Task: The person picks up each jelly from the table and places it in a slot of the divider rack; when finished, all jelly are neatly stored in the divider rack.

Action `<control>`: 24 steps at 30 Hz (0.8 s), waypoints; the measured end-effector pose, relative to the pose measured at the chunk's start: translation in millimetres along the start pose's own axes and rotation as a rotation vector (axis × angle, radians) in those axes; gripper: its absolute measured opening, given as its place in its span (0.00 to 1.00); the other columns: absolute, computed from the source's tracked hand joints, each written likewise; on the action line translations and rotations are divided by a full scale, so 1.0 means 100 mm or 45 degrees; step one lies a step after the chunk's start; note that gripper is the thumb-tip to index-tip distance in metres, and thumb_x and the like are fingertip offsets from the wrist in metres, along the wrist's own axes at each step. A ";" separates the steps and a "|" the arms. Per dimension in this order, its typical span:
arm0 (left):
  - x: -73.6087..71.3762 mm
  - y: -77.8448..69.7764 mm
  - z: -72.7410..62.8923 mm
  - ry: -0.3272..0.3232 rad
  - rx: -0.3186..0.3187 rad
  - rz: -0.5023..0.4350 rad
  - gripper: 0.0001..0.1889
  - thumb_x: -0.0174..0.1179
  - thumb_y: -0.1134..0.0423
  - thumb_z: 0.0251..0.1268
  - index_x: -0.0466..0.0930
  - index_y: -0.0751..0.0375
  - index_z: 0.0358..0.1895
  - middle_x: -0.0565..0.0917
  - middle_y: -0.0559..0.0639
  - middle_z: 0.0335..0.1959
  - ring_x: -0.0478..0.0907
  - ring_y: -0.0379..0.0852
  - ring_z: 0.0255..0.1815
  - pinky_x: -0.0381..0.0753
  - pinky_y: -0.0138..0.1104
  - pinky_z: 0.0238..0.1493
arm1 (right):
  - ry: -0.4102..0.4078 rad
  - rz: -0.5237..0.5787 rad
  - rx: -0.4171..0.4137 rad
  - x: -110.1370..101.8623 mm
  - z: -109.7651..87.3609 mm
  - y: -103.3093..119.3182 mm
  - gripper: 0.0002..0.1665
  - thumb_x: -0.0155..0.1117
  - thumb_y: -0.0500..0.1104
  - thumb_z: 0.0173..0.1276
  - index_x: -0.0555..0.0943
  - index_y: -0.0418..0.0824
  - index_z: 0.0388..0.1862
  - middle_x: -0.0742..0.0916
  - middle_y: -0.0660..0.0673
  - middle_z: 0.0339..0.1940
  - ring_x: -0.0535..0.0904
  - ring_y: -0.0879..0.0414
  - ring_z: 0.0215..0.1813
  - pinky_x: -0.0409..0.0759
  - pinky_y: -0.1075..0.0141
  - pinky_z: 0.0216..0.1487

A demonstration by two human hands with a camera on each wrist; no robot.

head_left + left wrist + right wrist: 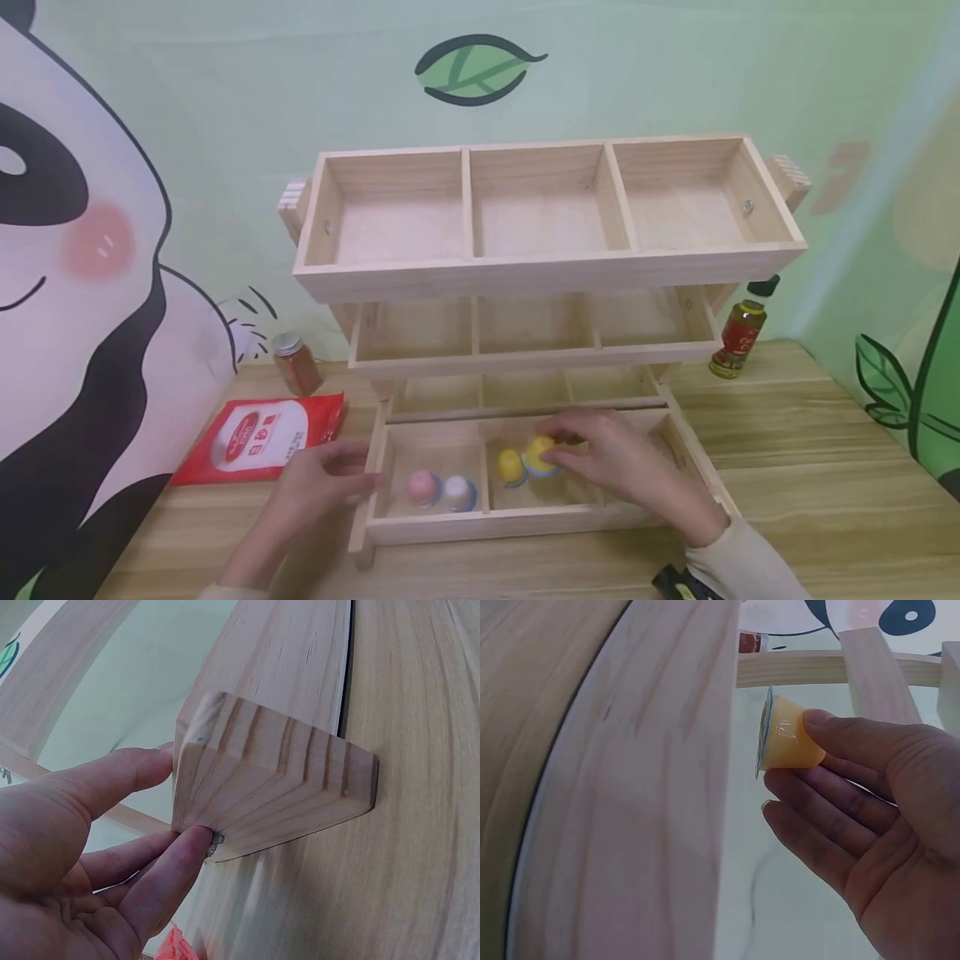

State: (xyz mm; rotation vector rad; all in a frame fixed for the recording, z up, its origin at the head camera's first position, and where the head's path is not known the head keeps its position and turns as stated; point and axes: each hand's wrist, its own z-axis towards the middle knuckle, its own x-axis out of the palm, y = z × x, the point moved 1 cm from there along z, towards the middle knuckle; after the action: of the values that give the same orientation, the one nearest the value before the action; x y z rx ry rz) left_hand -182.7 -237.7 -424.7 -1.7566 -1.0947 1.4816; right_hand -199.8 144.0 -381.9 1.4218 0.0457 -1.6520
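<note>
My right hand (pixel 622 458) pinches a yellow jelly cup (pixel 542 457) with a pale blue rim, over the middle compartment of the lowest wooden tray (pixel 510 525). In the right wrist view, thumb and fingers hold the yellow jelly cup (pixel 789 735) by its narrow end, its lid facing away from the palm. Beside it stands a second yellow jelly cup (pixel 512 467). A pink jelly cup (pixel 423 487) and a white jelly cup (pixel 457 492) sit in the left compartment. My left hand (pixel 322 483) touches the rack's left side rail (pixel 277 772) with fairly straight fingers.
The tiered wooden rack (pixel 551 275) rises above the lowest tray. At left lie a red-and-white packet (pixel 258 437) and a jar (pixel 298 367) with a metal lid. An oil bottle (pixel 738 333) stands at right. Something black (pixel 684 583) lies near the right sleeve.
</note>
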 end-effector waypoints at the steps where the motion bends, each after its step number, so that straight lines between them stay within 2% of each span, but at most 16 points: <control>1: 0.00 0.00 0.00 0.000 -0.002 0.001 0.35 0.82 0.50 0.56 0.84 0.60 0.65 0.89 0.54 0.53 0.88 0.48 0.46 0.89 0.45 0.51 | 0.006 0.000 0.008 0.01 0.00 -0.01 0.15 0.75 0.41 0.71 0.88 0.37 0.53 0.91 0.47 0.46 0.88 0.55 0.45 0.89 0.57 0.47; 11: -0.01 0.00 0.01 0.005 -0.022 0.008 0.36 0.83 0.50 0.55 0.83 0.59 0.66 0.89 0.53 0.54 0.88 0.47 0.45 0.89 0.46 0.52 | 0.026 -0.034 0.014 0.09 0.00 -0.06 0.12 0.77 0.41 0.70 0.89 0.40 0.50 0.91 0.51 0.42 0.86 0.59 0.43 0.88 0.60 0.45; 24: -0.01 0.00 0.01 0.006 -0.010 0.015 0.36 0.82 0.49 0.55 0.83 0.59 0.66 0.89 0.53 0.54 0.88 0.46 0.45 0.88 0.46 0.53 | 0.059 0.019 -0.011 0.14 -0.04 -0.12 0.11 0.77 0.38 0.69 0.89 0.39 0.49 0.91 0.49 0.45 0.88 0.56 0.44 0.88 0.58 0.46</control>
State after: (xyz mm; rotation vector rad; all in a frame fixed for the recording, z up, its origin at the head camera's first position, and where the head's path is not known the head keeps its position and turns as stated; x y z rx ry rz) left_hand -183.4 -238.3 -424.4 -1.7740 -1.0910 1.4818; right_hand -203.6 144.7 -400.7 1.4504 0.0685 -1.6046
